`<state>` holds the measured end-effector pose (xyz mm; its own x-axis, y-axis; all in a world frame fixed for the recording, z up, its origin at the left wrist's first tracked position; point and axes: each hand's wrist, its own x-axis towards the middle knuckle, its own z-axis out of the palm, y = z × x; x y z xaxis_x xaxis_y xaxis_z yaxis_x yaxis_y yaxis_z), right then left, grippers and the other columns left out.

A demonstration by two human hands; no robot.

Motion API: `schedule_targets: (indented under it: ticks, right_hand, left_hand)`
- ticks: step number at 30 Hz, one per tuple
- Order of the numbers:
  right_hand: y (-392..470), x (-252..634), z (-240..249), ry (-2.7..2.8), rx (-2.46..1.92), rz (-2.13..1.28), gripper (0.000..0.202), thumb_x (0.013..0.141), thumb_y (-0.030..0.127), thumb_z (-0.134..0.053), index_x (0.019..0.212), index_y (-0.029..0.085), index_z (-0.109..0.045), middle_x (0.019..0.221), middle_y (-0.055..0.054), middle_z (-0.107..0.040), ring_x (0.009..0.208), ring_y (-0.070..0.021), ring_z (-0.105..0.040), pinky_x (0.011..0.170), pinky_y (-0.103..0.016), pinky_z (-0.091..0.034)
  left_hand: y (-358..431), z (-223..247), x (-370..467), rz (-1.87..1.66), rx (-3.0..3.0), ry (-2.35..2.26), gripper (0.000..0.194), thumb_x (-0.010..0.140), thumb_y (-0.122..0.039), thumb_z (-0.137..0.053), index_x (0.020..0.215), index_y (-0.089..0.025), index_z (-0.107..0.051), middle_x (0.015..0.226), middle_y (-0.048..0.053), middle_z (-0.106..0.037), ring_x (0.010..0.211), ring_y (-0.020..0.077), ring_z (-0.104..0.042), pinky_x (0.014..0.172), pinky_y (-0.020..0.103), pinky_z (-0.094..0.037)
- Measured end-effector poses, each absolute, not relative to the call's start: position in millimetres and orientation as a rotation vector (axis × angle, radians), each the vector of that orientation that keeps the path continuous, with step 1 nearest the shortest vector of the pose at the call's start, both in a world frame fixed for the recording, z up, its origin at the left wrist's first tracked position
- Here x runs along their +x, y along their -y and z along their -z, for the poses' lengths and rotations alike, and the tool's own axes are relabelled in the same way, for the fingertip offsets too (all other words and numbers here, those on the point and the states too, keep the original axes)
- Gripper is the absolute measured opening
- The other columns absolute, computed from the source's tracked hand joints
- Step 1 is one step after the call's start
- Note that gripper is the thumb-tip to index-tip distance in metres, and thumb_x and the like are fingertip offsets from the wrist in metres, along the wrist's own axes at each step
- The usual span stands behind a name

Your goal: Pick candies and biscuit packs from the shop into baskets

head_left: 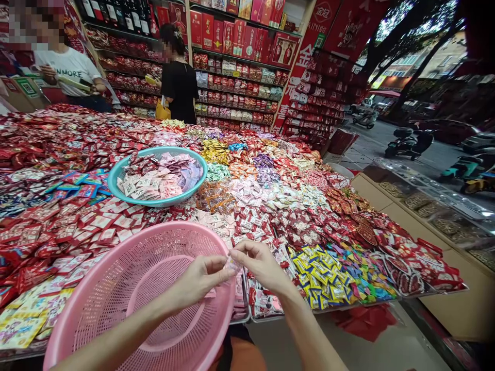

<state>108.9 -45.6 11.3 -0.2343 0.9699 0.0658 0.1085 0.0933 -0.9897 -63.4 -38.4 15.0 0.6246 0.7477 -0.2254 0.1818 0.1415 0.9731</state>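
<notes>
We are working with both hands at the right rim of a wide pink basket [150, 278] with mesh sides. Our left hand [204, 278] is reaching over the basket's opening, and our right hand [259, 265] is meeting it from just outside that rim. Each is pinching, thumb and forefinger closed together, and between them we are holding one small wrapped packet [233, 264] above the basket's right rim. It is looking pale, pinkish-white and crinkled, with faint violet tints; our fingers are covering much of it, and any lettering is too small to read. Beyond the basket, a teal basket [157, 202] is holding pink, white and dark red packets. To the pink basket's right, yellow-and-blue packets [323, 273] are lying heaped. Far behind it, a person in black [180, 85] is standing before packed shelves [235, 74].
</notes>
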Motion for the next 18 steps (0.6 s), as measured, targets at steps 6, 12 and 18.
schedule_targets:
  ticks: [6,12,18]
  right_hand:
    - [40.2,99.2,-4.9,1.503,-1.154,-1.205,0.024,0.083,0.04,-0.055,0.089,0.019,-0.065,0.086,-0.002,-0.062,0.08,-0.0148,-0.054,0.074,-0.028,-0.041]
    - [42.5,122.4,28.6,1.39,-1.335,-1.182,0.029,0.081,0.043,-0.055,0.093,0.018,-0.064,0.092,-0.006,-0.066,0.086,-0.0183,-0.058,0.08,-0.032,-0.044]
    - [43.7,140.9,64.3,1.547,-1.527,-1.002,0.03,0.085,0.039,-0.047,0.094,0.016,-0.063,0.09,-0.007,-0.067,0.081,-0.0179,-0.059,0.073,-0.03,-0.046]
  left_hand:
    - [15.1,-5.7,-104.7,-0.511,1.409,-1.044,0.033,0.074,-0.048,-0.058,0.069,-0.015,-0.057,0.062,-0.003,-0.047,0.06,0.0111,-0.041,0.055,0.022,-0.034]
    - [9.2,51.6,-165.6,-0.357,1.221,-1.324,0.04,0.061,-0.052,-0.065,0.063,-0.017,-0.046,0.053,-0.005,-0.047,0.051,0.0101,-0.044,0.049,0.021,-0.034]
    - [10.5,88.6,-169.7,-0.254,1.178,-1.379,0.041,0.054,-0.05,-0.066,0.066,-0.018,-0.044,0.05,-0.004,-0.053,0.044,0.0101,-0.045,0.043,0.021,-0.031]
